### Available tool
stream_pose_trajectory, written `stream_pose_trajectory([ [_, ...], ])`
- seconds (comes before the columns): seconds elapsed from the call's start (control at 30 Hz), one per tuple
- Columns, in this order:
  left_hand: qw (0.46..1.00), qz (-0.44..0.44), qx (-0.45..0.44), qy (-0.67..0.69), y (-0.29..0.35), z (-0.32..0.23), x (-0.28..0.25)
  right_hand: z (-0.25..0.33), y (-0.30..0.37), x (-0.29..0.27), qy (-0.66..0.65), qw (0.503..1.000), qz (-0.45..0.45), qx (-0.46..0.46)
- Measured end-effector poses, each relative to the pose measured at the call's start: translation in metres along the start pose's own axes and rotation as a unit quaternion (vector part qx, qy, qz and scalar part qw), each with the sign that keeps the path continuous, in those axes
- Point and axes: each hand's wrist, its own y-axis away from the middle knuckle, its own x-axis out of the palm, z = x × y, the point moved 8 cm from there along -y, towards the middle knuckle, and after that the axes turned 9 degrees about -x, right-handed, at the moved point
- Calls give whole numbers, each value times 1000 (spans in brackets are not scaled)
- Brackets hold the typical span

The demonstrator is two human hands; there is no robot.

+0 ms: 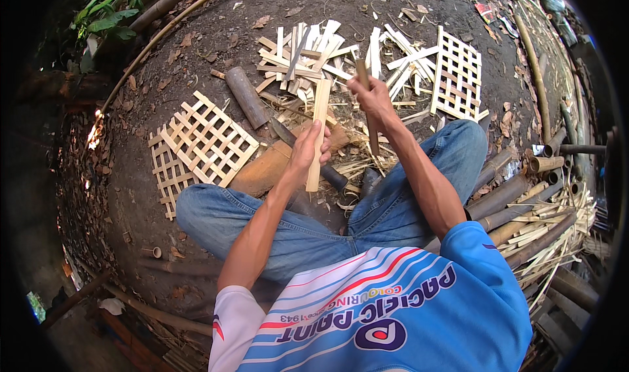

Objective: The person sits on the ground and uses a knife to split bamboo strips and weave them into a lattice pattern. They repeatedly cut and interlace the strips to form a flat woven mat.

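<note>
My left hand (306, 148) is closed around a pale, flat bamboo slat (322, 100), held nearly upright over my lap. My right hand (373, 99) grips a narrow, darker brown bamboo strip (374, 136), which runs above and below the fist. The two pieces are apart. Beneath my left hand, a large knife (283, 133) lies across a thick wooden block (262, 169); part of it is hidden by the hand and slat. Pale shavings (359, 150) are scattered between my knees.
Woven bamboo lattices lie left (209, 139) and right (457, 74). Ahead is a pile of cut slats (295, 61) beside a dark bamboo tube (247, 98). Bamboo poles (501, 198) and thin strips (544, 224) are heaped near my right knee. A long pole (157, 44) curves along the left.
</note>
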Motion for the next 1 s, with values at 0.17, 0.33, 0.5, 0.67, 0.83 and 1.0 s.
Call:
stream_pose_trajectory([
  [0.17, 999, 12, -4, 44, 0, 0, -1, -9, -9, -17, -5, 999, -15, 41],
  [0.33, 998, -4, 9, 59, 2, -4, -1, -2, 24, 49, 63, 962, 262, 30],
  [0.5, 997, -9, 12, 77, 2, -4, -4, -1, 34, 72, 40, 953, 301, 18],
  [0.67, 997, -26, 6, 67, 0, -1, -7, -10, 34, 68, 42, 950, 307, 46],
  [0.83, 998, -24, 9, 59, -2, 1, -9, -9, 19, 51, -21, 981, 189, 46],
  [1.0, 999, -5, 9, 38, 2, -2, -1, -9, -8, -4, -221, 971, -89, 19],
])
